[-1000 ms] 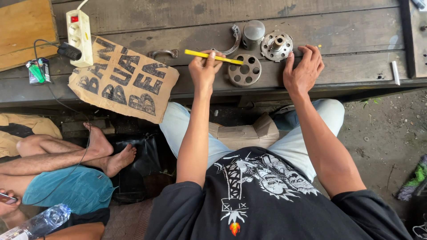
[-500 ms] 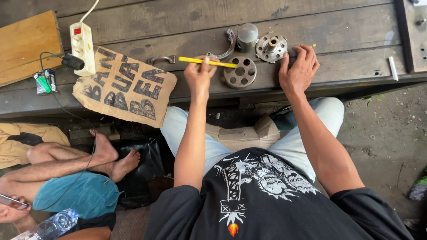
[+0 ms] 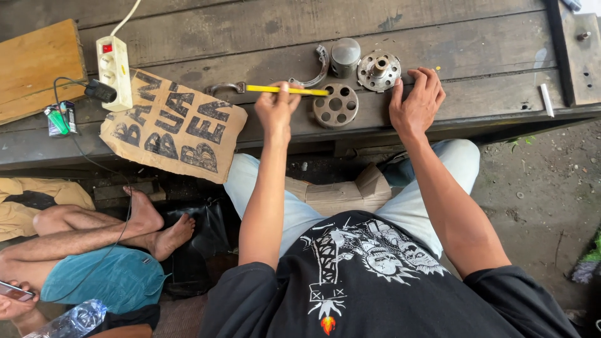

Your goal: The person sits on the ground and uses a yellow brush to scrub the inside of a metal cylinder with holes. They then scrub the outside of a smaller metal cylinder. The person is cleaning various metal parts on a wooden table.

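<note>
My left hand (image 3: 276,104) grips a thin yellow stick-like tool (image 3: 287,90) that lies level over the wooden bench (image 3: 263,31). Just right of its tip rests a round metal disc with several holes (image 3: 335,105). Behind it stand a metal cylinder (image 3: 345,57) and a flanged metal hub (image 3: 379,69); a curved metal piece (image 3: 319,66) lies beside the cylinder. My right hand (image 3: 415,101) lies flat on the bench with fingers spread, close to the hub and holding nothing.
A torn cardboard sign with black lettering (image 3: 172,127) hangs over the bench edge. A white power strip (image 3: 113,72), a wooden board (image 3: 37,69) and a white stick (image 3: 546,100) lie on the bench. Another person's bare legs (image 3: 94,228) stretch out at lower left.
The view has shifted slightly, so the bench parts sit lower in the frame. Both hands stay in place, the left still holding the yellow tool, the right still flat by the hub.
</note>
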